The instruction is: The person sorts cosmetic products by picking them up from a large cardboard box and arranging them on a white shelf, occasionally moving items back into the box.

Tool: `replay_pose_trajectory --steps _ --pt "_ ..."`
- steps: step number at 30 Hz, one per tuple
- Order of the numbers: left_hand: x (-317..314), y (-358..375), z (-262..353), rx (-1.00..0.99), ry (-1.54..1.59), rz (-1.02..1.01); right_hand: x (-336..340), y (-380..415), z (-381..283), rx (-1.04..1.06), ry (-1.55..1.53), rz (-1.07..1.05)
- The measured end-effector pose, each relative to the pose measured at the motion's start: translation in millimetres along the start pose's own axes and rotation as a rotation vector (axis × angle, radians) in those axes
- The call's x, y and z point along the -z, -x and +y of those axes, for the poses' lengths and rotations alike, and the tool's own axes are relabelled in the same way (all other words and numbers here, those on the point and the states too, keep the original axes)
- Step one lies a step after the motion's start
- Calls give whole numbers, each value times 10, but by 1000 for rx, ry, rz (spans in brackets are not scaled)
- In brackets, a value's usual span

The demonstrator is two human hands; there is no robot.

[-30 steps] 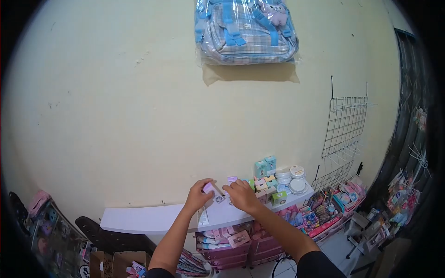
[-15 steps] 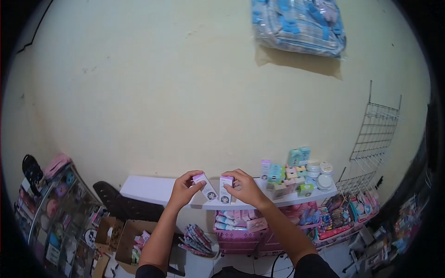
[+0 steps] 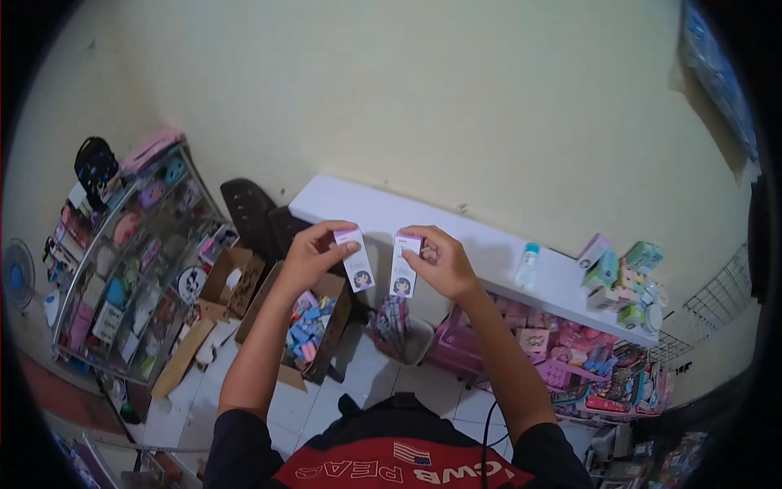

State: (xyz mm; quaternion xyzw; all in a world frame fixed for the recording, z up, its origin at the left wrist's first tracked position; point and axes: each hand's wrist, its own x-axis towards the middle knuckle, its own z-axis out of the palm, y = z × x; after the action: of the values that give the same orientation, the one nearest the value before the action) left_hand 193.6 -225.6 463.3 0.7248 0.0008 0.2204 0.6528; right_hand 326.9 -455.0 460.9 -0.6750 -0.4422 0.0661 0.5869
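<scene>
My left hand [image 3: 317,253] grips a small white and purple box [image 3: 356,265] with a dark-haired cartoon figure printed low on its front. A matching box [image 3: 404,273] is held in my right hand [image 3: 440,259], its thumb pressed on the front face. Both boxes are upright, side by side and apart, raised before me over the near edge of a white shelf [image 3: 358,200]. The left box leans a little. On the shelf to the right of my hands is a bottle with a turquoise cap [image 3: 528,265].
Small cartons [image 3: 603,269] and round white jars cluster at the shelf's right end. Below are pink baskets [image 3: 456,346] of goods, a bin [image 3: 415,342] and an open cardboard box [image 3: 326,326]. A glass display case [image 3: 122,261] stands left; a wire rack [image 3: 717,289] hangs right.
My view has swung left and downward, so the shelf sits higher and slanted and the hanging bag shifts to the right edge. Both hands still hold their boxes.
</scene>
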Motion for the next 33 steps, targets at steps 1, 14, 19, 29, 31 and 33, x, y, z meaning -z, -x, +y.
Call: replay_pose_trajectory --steps 1,14,19,29,31,33 --pt "142 51 -22 38 -23 32 -172 -56 68 -22 -70 -16" --pt "1807 495 -1019 425 -31 198 -2201 -667 1061 -175 -273 -98" --pt "2278 541 -1876 411 -44 262 -2809 -860 1678 -188 -98 -150" --pt "2705 791 -4075 459 -216 401 -3854 -988 3157 -282 90 -290" --pt "2721 846 -4408 512 -230 385 -4044 -943 3440 -312 74 -324" --pt "2721 846 -4505 569 -429 308 -4231 -856 3744 -356 53 -352"
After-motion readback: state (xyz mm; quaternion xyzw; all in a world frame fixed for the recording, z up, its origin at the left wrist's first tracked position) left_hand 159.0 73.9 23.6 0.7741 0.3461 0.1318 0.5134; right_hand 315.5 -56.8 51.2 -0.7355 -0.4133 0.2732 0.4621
